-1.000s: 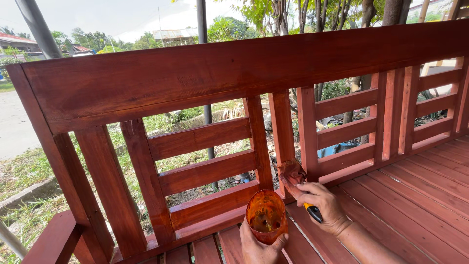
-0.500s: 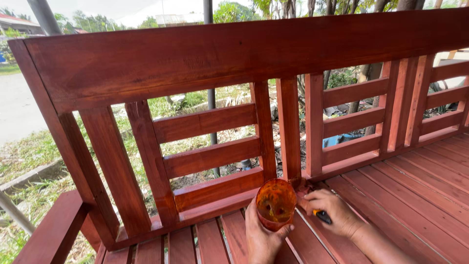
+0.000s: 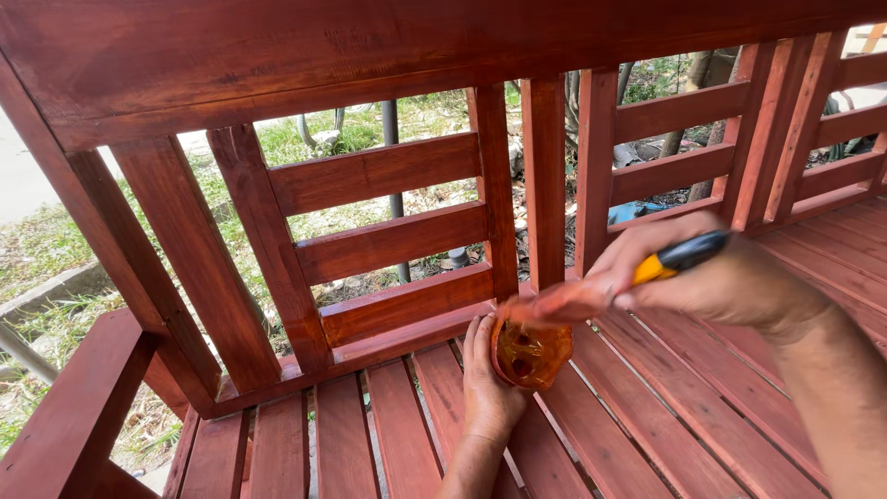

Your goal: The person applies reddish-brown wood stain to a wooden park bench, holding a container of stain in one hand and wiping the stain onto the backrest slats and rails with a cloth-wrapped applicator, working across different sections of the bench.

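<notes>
The left hand (image 3: pixel 488 383) enters from the near edge and is closed around a small translucent orange cup (image 3: pixel 531 353), with the fingers wrapped along the cup's left side. The cup is stained reddish brown inside and is tipped so that its opening faces the camera; it is held just above the seat slats (image 3: pixel 388 434) of a red-stained wooden bench, near the base of the backrest. The right hand (image 3: pixel 716 277) enters from the right and is closed on a paintbrush (image 3: pixel 647 273), which has a black handle with a yellow band. The brush head, wet with reddish stain, points left and lies at the upper rim of the cup; whether the bristles touch the rim cannot be determined. The backrest (image 3: pixel 388 245) stands on the far side of the hands and consists of a broad top rail (image 3: pixel 370 55), upright posts and short horizontal slats, all coated in the same glossy red-brown finish. An armrest (image 3: pixel 65 416) of the same wood occupies the near left. Through the gaps in the backrest, grass, bare soil, a thin dark pole (image 3: pixel 395 185) and tree trunks are visible on the far side.
</notes>
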A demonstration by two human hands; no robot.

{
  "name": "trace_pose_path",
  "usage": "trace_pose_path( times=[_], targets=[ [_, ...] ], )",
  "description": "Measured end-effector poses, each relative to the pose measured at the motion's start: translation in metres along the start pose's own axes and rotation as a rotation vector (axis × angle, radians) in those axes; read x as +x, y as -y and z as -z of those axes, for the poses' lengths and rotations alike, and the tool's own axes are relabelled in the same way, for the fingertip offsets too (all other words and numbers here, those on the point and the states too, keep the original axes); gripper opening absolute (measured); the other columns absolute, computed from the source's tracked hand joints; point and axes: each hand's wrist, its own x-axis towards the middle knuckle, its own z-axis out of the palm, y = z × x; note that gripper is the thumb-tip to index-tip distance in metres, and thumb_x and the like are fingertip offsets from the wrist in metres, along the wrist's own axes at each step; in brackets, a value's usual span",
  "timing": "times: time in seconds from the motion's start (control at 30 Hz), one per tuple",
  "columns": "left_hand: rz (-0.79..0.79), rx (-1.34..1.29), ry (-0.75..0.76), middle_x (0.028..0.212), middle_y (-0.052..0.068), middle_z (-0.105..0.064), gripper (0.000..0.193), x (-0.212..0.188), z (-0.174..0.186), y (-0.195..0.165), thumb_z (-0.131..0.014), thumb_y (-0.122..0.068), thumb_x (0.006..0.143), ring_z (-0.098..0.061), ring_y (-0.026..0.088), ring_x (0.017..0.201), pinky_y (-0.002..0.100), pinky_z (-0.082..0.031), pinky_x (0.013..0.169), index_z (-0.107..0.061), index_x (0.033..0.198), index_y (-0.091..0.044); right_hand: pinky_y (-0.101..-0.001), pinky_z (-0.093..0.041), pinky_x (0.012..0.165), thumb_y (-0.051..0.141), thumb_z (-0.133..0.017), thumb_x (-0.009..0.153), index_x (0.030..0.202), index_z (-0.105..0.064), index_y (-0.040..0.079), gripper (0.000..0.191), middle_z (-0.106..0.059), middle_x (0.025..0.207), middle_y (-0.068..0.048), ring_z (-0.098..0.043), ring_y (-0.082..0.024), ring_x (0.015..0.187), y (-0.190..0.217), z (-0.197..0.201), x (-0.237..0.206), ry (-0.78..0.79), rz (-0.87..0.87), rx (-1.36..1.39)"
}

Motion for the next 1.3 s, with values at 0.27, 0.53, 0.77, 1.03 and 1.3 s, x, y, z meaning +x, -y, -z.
trace_pose_path(
  times=[0.27,0.53,0.77,1.03,1.3],
  targets=[
    [-0.075,-0.006,-0.030,0.158,0.017,-0.038,0.101,-0.001,-0.001,0.002,-0.100,-0.019,0.060,-0.043,0.034,0.145,0.042,-0.041,0.116,-0.045,0.144,-0.013,-0.0289,-0.061,0.074,-0.001,-0.077,0.071,0.079,-0.078,0.009,0.013,-0.083,0.079,-0.001,-0.080,-0.013,0.077,-0.013,-0.073,0.032,0.304,-0.095,-0.333],
    [-0.025,-0.034,-0.037,0.154,0.015,-0.040,0.110,0.000,0.001,0.008,-0.102,-0.021,0.054,-0.043,0.035,0.142,0.044,-0.040,0.116,-0.042,0.146,-0.011,-0.0316,-0.060,0.071,0.001,-0.076,0.075,0.075,-0.075,0.006,0.005,-0.082,0.079,-0.004,-0.080,-0.018,0.077,-0.039,-0.099,0.031,0.287,-0.137,-0.289],
    [-0.029,0.040,-0.076,0.131,0.016,-0.053,0.112,0.004,-0.004,0.017,-0.103,-0.020,0.044,-0.055,0.037,0.123,0.046,-0.049,0.107,-0.047,0.141,-0.010,-0.0330,-0.059,0.079,-0.002,-0.072,0.072,0.080,-0.077,0.009,0.014,-0.080,0.100,-0.005,-0.075,-0.023,0.093,-0.045,-0.077,0.012,0.051,0.326,-0.439],
    [0.134,0.028,0.033,0.138,0.015,-0.048,0.126,0.011,-0.001,0.016,-0.103,-0.023,0.043,-0.050,0.032,0.132,0.043,-0.042,0.116,-0.042,0.152,-0.011,-0.0373,-0.065,0.090,-0.008,-0.074,0.079,0.078,-0.079,0.005,0.014,-0.080,0.104,-0.015,-0.079,-0.024,0.096,-0.071,-0.046,-0.012,-0.150,0.143,0.287],
    [0.149,0.004,0.084,0.137,0.015,-0.048,0.124,0.014,-0.004,0.023,-0.101,-0.024,0.045,-0.051,0.030,0.134,0.043,-0.043,0.117,-0.039,0.150,-0.006,-0.0304,-0.058,0.095,-0.001,-0.074,0.084,0.095,-0.071,0.009,0.015,-0.073,0.116,-0.009,-0.072,-0.019,0.106,-0.100,0.012,0.039,-0.701,0.444,-0.347]
  ],
)
